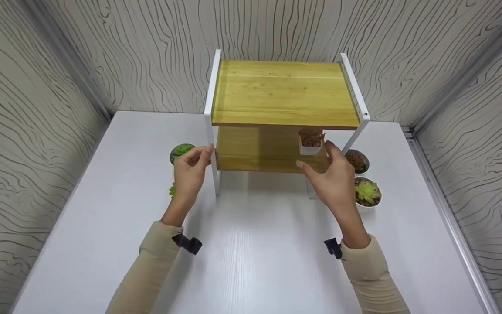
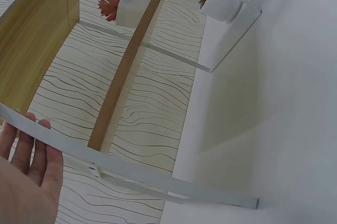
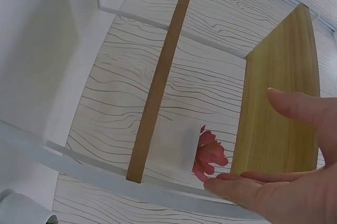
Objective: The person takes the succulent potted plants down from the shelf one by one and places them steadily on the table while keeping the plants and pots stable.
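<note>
A two-tier shelf [image 1: 283,93] with wooden boards and white side frames stands on the table. My left hand [image 1: 192,168] holds its left white post, with fingertips [image 2: 39,124] showing past the bar in the left wrist view. A white square pot with a red succulent [image 1: 311,141] sits on the lower board, toward the right end. Beside that pot is my right hand [image 1: 331,179], its thumb [image 3: 292,103] spread well apart from its fingers. In the right wrist view, fingertips lie close by the red leaves [image 3: 210,155]; contact cannot be told.
Right of the shelf stand a dark-leaved potted plant [image 1: 356,161] and a green succulent in a white pot [image 1: 368,192]. A green succulent [image 1: 182,149] stands left, with another plant [image 1: 172,189] partly behind my left hand. Patterned walls [image 1: 277,26] enclose the white table [image 1: 242,261].
</note>
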Demonstrator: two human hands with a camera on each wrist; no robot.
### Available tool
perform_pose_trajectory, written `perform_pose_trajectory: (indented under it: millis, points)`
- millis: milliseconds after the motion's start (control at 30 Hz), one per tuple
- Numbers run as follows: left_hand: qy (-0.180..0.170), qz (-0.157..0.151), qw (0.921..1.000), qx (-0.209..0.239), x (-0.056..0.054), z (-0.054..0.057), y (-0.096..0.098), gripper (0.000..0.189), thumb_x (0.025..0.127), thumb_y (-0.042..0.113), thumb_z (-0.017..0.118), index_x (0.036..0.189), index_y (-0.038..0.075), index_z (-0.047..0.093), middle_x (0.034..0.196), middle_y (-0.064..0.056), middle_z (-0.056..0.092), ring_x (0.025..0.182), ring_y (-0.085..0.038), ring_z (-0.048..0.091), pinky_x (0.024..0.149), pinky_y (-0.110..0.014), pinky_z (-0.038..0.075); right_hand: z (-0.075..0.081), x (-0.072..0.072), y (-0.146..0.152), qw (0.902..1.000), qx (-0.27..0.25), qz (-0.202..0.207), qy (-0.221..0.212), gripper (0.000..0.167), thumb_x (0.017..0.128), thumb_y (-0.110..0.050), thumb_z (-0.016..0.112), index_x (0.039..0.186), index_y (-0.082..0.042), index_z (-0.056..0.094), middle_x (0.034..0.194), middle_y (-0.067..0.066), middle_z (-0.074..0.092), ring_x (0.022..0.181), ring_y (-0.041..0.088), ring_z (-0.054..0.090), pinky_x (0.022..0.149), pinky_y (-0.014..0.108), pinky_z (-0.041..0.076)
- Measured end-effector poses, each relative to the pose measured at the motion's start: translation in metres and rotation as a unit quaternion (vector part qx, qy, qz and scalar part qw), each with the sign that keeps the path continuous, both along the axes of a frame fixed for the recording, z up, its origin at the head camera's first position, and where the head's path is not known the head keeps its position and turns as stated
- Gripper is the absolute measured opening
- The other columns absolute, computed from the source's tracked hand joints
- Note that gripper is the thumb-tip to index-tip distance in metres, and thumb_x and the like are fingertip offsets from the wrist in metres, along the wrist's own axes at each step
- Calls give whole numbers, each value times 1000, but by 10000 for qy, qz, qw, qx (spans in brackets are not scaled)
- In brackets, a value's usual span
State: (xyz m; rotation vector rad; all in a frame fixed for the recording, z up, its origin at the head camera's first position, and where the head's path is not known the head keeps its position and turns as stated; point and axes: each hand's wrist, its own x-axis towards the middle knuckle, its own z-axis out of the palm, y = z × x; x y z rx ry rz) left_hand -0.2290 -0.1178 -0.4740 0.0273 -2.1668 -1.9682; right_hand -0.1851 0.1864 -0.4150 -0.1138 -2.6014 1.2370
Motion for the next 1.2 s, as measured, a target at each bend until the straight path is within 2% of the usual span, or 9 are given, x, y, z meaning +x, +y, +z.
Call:
perform_pose_trajectory:
  millis: [167,367,567,767,867,1033,1200]
  points:
    - [-38,61,10000,-7,-1,1,0,39,89,47,63,103,12,73,105,-4,71,102,-12,68,91,-28,57,-2,-7,-4,9998,-27,-99,-150,87,79,-36,78,145,0,36,149,22,43,139,37,42,114,55,37]
    - [-97,40,9999,62,0,3,0,32,92,39,63,105,11,73,108,-7,71,103,-11,68,93,-30,57,-8,-16,-8,9997,-189,-86,-123,86,81,-33,76,147,1,32,149,23,42,141,35,39,116,55,33]
    - [-104,41,9999,35,-1,4,1,42,90,45,63,108,8,71,108,-6,71,104,-11,68,94,-28,56,-11,-28,-12,9992,-256,-182,-230,85,83,-28,72,147,5,27,149,25,40,141,36,39,117,52,34]
    - [-119,38,9999,22,-1,3,2,46,89,49,63,106,8,72,106,-3,71,103,-12,67,94,-29,56,-13,-38,-15,9977,-323,-457,-369,91,81,-32,75,147,7,26,149,26,38,142,37,37,117,49,35]
    - [-145,68,9999,13,-1,2,2,45,88,50,63,105,9,72,105,-2,71,103,-12,67,93,-29,56,-15,-43,-17,9976,-372,-530,-258,88,79,-31,76,143,8,30,143,27,43,138,37,42,115,49,37]
    - [-103,60,9999,53,0,1,1,46,88,51,64,104,9,72,105,-4,72,102,-12,67,92,-28,56,-19,-51,-17,9958,-597,-691,23,72,79,-24,75,134,7,40,130,24,52,124,35,52,107,49,43]
    - [-102,84,9999,63,1,0,1,42,89,48,64,103,9,72,106,-5,72,101,-11,67,90,-27,56,-25,-59,-17,9935,-832,-765,124,66,79,-21,74,130,6,44,124,22,54,112,30,54,99,48,46]
